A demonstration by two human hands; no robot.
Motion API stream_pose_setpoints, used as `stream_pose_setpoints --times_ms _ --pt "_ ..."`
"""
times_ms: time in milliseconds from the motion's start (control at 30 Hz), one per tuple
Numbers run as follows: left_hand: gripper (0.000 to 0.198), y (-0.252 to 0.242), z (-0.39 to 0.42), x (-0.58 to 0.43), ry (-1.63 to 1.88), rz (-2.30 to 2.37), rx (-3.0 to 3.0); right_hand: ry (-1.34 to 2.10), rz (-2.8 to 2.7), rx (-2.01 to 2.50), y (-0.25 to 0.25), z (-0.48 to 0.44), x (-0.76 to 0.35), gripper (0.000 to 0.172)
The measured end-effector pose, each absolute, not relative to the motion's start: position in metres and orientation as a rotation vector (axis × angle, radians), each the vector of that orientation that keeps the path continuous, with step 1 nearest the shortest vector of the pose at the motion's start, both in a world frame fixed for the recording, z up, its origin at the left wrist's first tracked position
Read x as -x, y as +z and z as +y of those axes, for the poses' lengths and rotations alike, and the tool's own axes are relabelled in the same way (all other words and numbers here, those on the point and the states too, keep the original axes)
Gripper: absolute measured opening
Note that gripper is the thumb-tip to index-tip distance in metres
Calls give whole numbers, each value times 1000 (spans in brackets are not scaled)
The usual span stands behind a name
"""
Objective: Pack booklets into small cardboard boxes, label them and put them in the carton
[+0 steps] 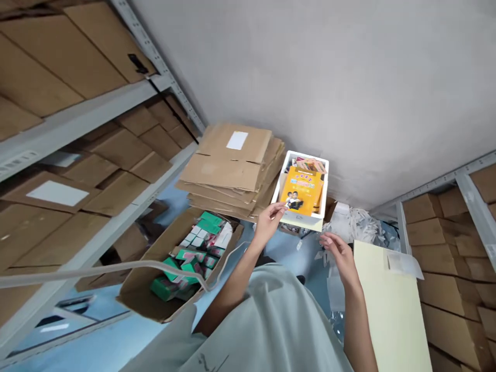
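An orange book [301, 190] with two figures on its cover lies on top of other items in a white plastic bin [275, 196]. At the book's lower left corner, my left hand [268, 223] has its fingers and thumb drawn together on the edge. My right hand [339, 254] hovers just right of the bin's near end, fingers loosely bent and apart, holding nothing. Behind the book, several colourful booklets [310, 165] show in the bin's far end. A pale yellow board edge [306, 222] sticks out under the bin's front.
Flattened cardboard [232, 165] is stacked left of the bin. An open carton [143, 279] holds several green and white small boxes. Carton-filled shelves [147, 188] rise on the left and more cartons [442, 258] on the right. A pale yellow panel [391, 305] and crumpled white packing [358, 225] stand at right.
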State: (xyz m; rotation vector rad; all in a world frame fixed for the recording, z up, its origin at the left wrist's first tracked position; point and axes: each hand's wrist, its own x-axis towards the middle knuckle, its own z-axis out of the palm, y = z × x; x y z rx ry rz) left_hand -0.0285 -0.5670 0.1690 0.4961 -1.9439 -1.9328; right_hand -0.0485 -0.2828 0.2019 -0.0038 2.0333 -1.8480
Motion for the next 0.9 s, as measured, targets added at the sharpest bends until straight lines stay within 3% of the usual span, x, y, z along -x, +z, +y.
stream_pose_setpoints --times_ms 200,433,667,900 --pt "43 158 -683 2 -1896 -1856 -557 -1711 1934 274 188 -459 81 56" --pt "52 104 -795 -21 -1966 -1703 -849 -1551 2122 243 132 -625 125 65" --pt "55 85 -838 -7 -2209 -1313 -1093 -1372 2280 168 109 -666 136 70" --pt "53 101 -847 -13 -2393 -971 -1032 -1523 2316 269 143 -674 117 63"
